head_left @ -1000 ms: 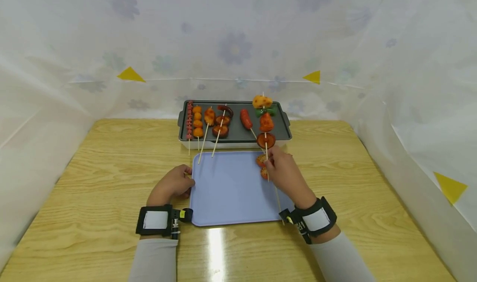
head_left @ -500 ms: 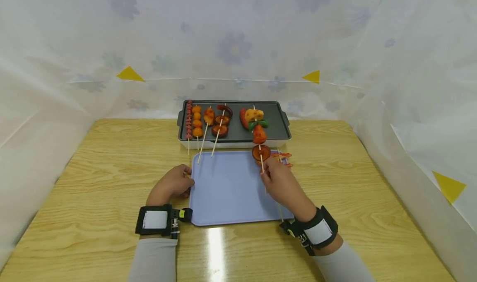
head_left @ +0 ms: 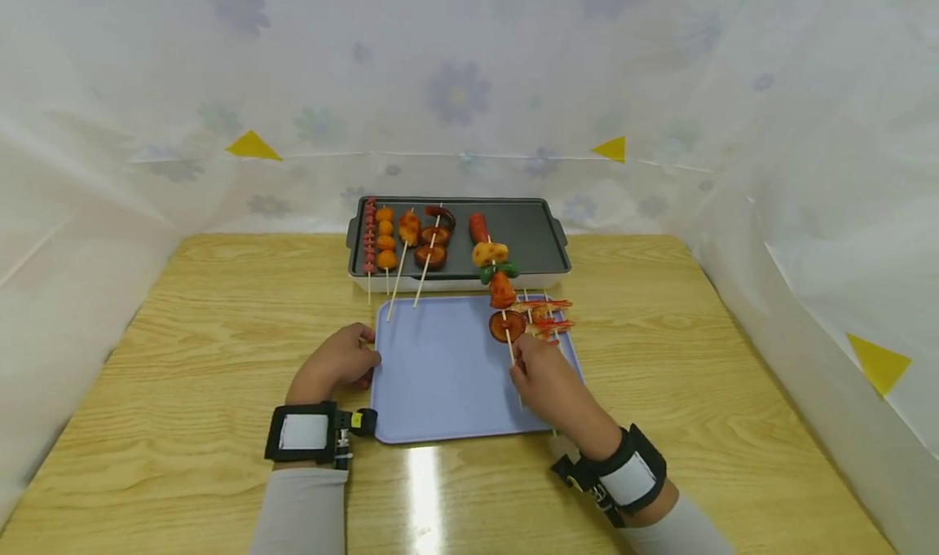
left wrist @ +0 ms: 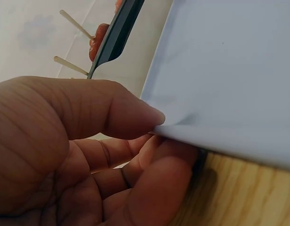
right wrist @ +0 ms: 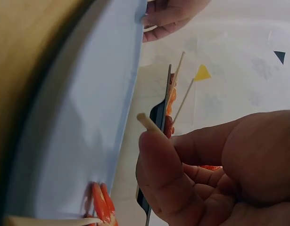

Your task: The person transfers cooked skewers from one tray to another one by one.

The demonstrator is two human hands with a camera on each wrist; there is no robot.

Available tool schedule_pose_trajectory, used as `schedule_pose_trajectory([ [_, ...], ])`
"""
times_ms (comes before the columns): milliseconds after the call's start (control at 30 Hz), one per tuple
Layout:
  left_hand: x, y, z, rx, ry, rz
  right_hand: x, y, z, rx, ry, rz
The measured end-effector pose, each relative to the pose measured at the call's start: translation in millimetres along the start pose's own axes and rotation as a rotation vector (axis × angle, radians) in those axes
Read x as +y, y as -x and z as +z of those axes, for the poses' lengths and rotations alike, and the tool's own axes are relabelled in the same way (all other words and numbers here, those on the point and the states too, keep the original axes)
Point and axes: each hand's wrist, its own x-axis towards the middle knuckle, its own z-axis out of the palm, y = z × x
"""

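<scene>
- Left hand (head_left: 339, 365): grips the left rim of the tray (head_left: 440, 392), thumb on top, fingers curled under; the left wrist view confirms the pinch.
- Tray: one, pale blue, flat on the table (head_left: 183, 335), just in front of the grill (head_left: 539, 233). Judged stiff, light and smooth, so liable to slide unless held.
- Grill: one, dark, at the far table edge. Five skewers lie on it: sausage slices, orange balls, two mixed ones, and a single sausage (head_left: 478, 226).
- Held skewer (head_left: 500, 290): four pieces on one thin stick, yellow, green, orange and a brown round. Its far end is over the grill's front edge, its near end over the tray. Judged light but top-heavy; the stick is thin and may snap or twist; best held on bare stick just below the lowest piece.
- Prawn skewers (head_left: 546, 314): apparently two, on the tray's far right corner.
- Right hand (head_left: 546, 384): pinches the bare stick between thumb and fingertips; the stick end protrudes in the right wrist view.
</scene>
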Motion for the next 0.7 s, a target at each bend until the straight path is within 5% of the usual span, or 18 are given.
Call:
schedule_pose_trajectory([
  [700,1.4,2.0,0.7,0.001,-0.021,0.004,5.9,10.9,7.9,-0.164,0.036,0.033],
])
